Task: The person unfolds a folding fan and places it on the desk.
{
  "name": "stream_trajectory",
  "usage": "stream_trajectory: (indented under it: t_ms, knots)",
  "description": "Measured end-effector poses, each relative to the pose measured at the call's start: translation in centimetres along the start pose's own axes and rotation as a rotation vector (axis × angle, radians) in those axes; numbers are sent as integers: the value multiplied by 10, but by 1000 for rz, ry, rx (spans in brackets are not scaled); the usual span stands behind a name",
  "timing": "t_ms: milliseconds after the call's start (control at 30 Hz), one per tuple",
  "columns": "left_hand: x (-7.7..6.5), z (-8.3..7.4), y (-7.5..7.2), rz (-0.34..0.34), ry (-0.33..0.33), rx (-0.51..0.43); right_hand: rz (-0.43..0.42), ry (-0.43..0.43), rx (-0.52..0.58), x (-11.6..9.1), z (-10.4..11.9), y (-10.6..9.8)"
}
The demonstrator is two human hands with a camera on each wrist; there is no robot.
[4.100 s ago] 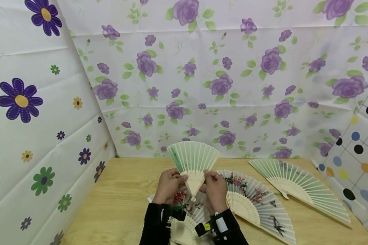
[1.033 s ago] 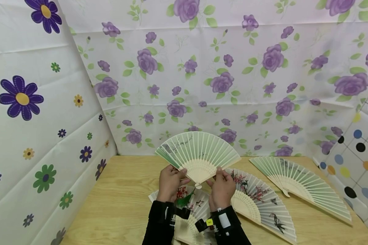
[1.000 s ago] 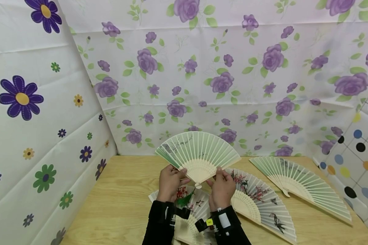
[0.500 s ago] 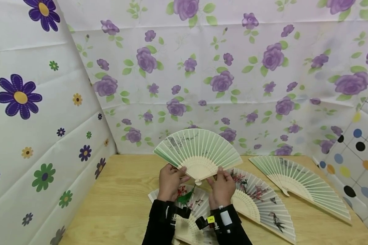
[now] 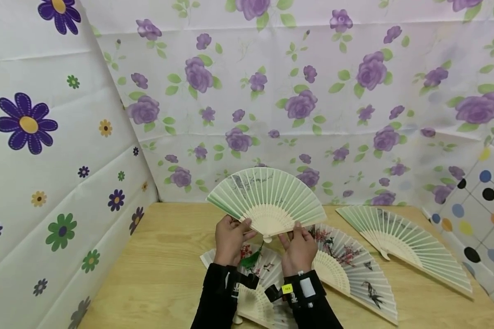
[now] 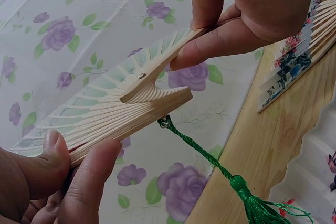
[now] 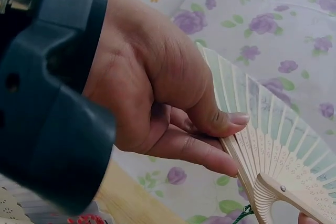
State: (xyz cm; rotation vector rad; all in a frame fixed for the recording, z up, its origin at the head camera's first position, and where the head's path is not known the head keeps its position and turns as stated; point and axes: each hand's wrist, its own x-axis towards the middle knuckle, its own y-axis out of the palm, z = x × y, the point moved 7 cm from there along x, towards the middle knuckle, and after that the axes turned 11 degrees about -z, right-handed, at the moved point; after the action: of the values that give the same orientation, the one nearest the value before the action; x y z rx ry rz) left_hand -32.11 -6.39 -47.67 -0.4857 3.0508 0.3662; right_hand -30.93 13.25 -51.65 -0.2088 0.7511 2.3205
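Note:
A pale green folding fan (image 5: 267,192), spread wide, is held up over the table between both hands. My left hand (image 5: 230,237) pinches its left outer rib between thumb and fingers. At the opposite outer rib, my right hand (image 5: 298,251) pinches with thumb and fingers. Faint grey drawing shows on the fan's left part. From its pivot end hangs a green tassel (image 6: 244,198) on a braided cord. Below the hands lies a white folding fan (image 5: 253,301) with red blossoms, partly hidden by the wrists and sleeves.
A spread white fan with blossoms and birds (image 5: 356,269) lies right of the hands. Beyond it, another spread green fan (image 5: 411,246) rests near the table's right edge. The wooden table (image 5: 156,260) is backed by floral cloth (image 5: 271,91).
The held fan has spread from a narrow wedge to a wide arc, with my hands moving apart. Over the last second it tilts and rises slightly; the fans on the table stay put.

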Motion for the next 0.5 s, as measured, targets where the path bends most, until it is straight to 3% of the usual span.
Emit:
stream_trajectory:
  t_ms: [500]
  knots:
    - [-1, -1, 2, -69, -2, -18, -8, 54, 32, 0, 0, -1]
